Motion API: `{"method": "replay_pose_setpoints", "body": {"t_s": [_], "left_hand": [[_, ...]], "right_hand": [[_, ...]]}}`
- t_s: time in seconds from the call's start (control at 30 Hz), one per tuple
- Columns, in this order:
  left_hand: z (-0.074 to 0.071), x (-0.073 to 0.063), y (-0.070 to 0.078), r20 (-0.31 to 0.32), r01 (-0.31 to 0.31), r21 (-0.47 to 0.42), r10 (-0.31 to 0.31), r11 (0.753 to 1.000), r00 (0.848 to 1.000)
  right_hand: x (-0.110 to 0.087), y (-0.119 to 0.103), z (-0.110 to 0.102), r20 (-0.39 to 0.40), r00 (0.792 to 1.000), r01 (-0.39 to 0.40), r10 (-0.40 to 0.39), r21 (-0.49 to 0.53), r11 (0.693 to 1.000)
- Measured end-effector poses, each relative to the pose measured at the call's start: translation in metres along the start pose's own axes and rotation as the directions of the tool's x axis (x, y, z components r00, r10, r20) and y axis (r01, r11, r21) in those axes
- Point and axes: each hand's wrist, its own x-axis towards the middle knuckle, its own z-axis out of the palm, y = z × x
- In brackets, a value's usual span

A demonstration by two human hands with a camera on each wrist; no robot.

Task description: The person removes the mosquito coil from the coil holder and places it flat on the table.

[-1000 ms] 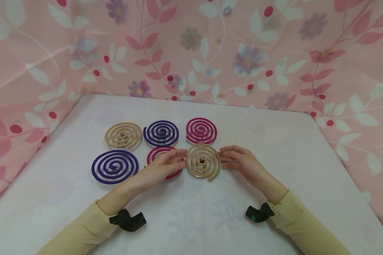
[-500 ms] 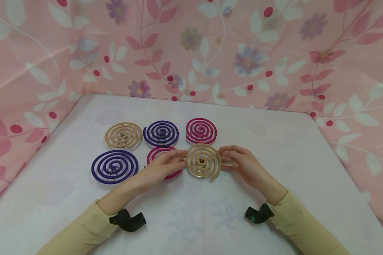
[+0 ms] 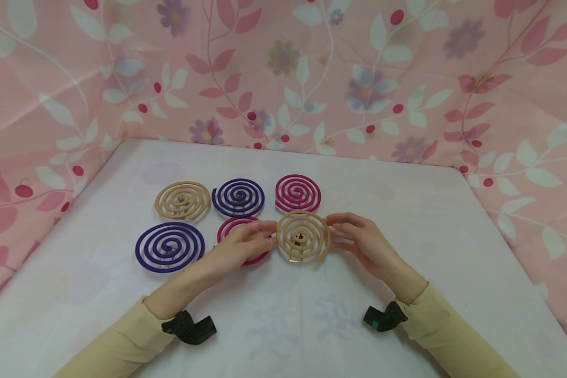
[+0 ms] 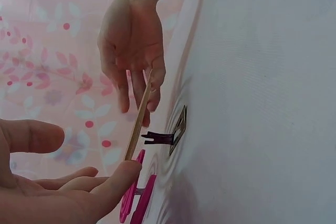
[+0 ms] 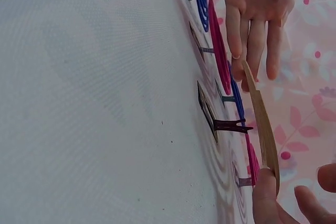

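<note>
A tan mosquito coil (image 5: 268, 135) is held between my two hands, lifted above a small metal stand (image 5: 231, 125) whose forked prong points up beneath it. My left hand (image 3: 236, 244) touches the coil's left edge with extended fingertips, its thumb standing apart from the coil in the left wrist view. On the opposite edge, the fingertips of my right hand (image 3: 361, 239) support the coil, the fingers only slightly bent. Under the left hand lies a magenta coil (image 5: 220, 51) on its own stand, partly hidden in the head view.
Behind stands a row of coils on stands: tan (image 3: 182, 199), purple (image 3: 239, 195) and magenta (image 3: 296, 193). A second purple coil (image 3: 170, 245) sits at the front left. The table has a white cloth (image 3: 406, 336), and a flowered pink curtain (image 3: 283, 79) closes off the back.
The tan coil has risen slightly and turned so its tail end swings to the right, uncovering more of the stand below. The right hand has shifted slightly; the left hand is nearly still.
</note>
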Motion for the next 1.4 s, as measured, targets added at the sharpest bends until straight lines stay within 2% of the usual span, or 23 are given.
{"method": "replay_pose_setpoints", "body": {"t_s": [0.2,0.3,0.37,0.47,0.63,0.77,1.0,1.23,1.4], "left_hand": [[0.0,0.001,-0.001,-0.014,-0.002,-0.073,0.001,0.997,1.0],[0.002,0.004,0.0,-0.037,0.011,-0.174,-0.018,0.985,0.999],[0.003,0.006,0.001,-0.059,0.021,-0.254,-0.037,0.967,0.998],[0.006,0.007,0.003,-0.093,0.03,-0.374,-0.069,0.927,0.993],[0.012,0.01,0.002,-0.153,0.005,-0.49,-0.091,0.872,0.984],[0.017,0.015,0.002,-0.19,-0.007,-0.51,-0.105,0.86,0.976],[0.024,0.025,0.006,-0.236,-0.001,-0.51,-0.139,0.86,0.962],[0.033,0.037,0.004,-0.3,-0.03,-0.493,-0.138,0.87,0.944],[0.04,0.048,0.008,-0.343,-0.059,-0.502,-0.137,0.863,0.929]], "right_hand": [[0.0,0.001,-0.001,0.002,1.0,0.022,-0.022,0.011,1.0],[0.0,0.002,-0.002,0.006,0.999,0.031,-0.031,0.022,0.999],[0.0,0.003,-0.003,0.007,0.999,0.032,-0.032,0.033,0.999],[0.0,0.002,-0.004,0.015,0.999,0.028,-0.029,0.056,0.998],[0.0,0.0,-0.008,0.001,0.999,0.032,-0.032,0.095,0.995],[0.0,-0.004,-0.011,-0.016,0.999,0.039,-0.037,0.115,0.993],[0.0,-0.007,-0.014,-0.048,0.999,0.027,-0.019,0.164,0.986],[0.001,-0.009,-0.017,-0.063,0.998,0.028,-0.016,0.204,0.979],[0.003,-0.011,-0.021,-0.089,0.996,0.042,-0.021,0.24,0.97]]}}
